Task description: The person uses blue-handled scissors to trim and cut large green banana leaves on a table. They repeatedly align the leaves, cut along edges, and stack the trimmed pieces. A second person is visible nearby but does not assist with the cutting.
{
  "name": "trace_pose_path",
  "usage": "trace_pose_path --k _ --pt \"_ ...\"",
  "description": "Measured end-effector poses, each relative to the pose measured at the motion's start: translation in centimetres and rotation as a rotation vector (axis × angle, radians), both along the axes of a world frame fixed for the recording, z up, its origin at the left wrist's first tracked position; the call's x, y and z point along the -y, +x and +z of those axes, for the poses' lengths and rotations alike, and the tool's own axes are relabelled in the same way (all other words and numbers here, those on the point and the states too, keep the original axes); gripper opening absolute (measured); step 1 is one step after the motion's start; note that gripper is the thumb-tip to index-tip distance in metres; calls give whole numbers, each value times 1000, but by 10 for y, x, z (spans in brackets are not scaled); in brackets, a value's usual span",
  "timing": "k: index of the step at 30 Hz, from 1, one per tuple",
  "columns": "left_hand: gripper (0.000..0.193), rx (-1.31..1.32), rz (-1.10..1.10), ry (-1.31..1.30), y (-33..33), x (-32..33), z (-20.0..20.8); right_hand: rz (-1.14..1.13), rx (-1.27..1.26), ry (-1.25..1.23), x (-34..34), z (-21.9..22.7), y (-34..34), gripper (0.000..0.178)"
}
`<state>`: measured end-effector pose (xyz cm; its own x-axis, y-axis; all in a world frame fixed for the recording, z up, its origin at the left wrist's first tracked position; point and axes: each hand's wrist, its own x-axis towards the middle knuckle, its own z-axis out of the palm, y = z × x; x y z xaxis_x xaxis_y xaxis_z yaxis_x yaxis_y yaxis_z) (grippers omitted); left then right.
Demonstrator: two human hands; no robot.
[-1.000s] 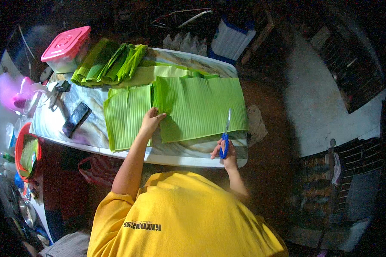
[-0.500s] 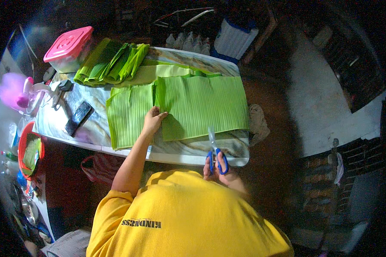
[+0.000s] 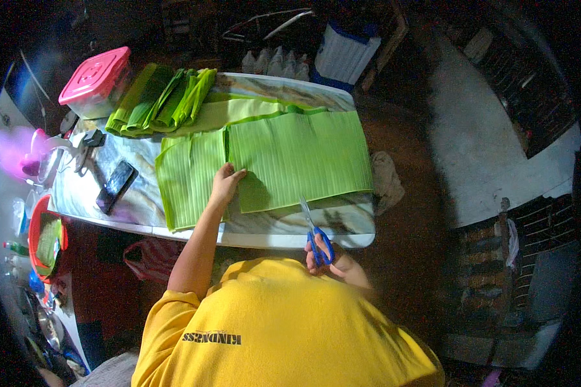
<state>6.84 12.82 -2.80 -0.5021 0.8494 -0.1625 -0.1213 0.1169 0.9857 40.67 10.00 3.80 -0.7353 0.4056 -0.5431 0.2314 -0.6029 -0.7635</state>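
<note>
Head cam: L hand point(image 3: 224, 185) pinching leaf point(image 3: 300, 158), R hand point(image 3: 339, 262) gripping scissors point(image 3: 314, 230); phone point(image 3: 117, 187), box point(image 3: 97, 82) to L.

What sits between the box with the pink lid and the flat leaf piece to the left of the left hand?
In the head view, a bundle of green leaves lies between the pink-lidded box and that flat leaf piece.

- One bare left hand point(image 3: 223, 185) and one bare right hand point(image 3: 339, 264)
- One pair of blue-handled metal scissors point(image 3: 314, 229)
- Two broad, ribbed, light-green front leaf panels point(image 3: 303, 158)
- Several folded dark-green leaves point(image 3: 156, 100), overlapped past counting
- One square, clear plastic, pink-lidded container point(image 3: 98, 77)
- One black rectangular phone point(image 3: 116, 186)
- One round orange-red plastic basin point(image 3: 35, 245)
- At least four whitish bottles point(image 3: 275, 66)
- One white-edged, marbled counter point(image 3: 141, 158)
</note>
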Motion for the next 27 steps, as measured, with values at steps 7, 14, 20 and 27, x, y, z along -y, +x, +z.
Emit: trace_pose_path --k 7,14,20,27 --pt "37 -132 -28 -74 -3 0 -4 76 88 64 0 8 6 50" --pt "40 -44 29 -20 5 2 3 43 130 19 2 0 -4 54" --pt "32 -23 34 74 1 0 -11 61 163 50 6 5 -6 54" --pt "40 -30 -12 -15 3 2 7 41 157 70 8 4 -9 53"
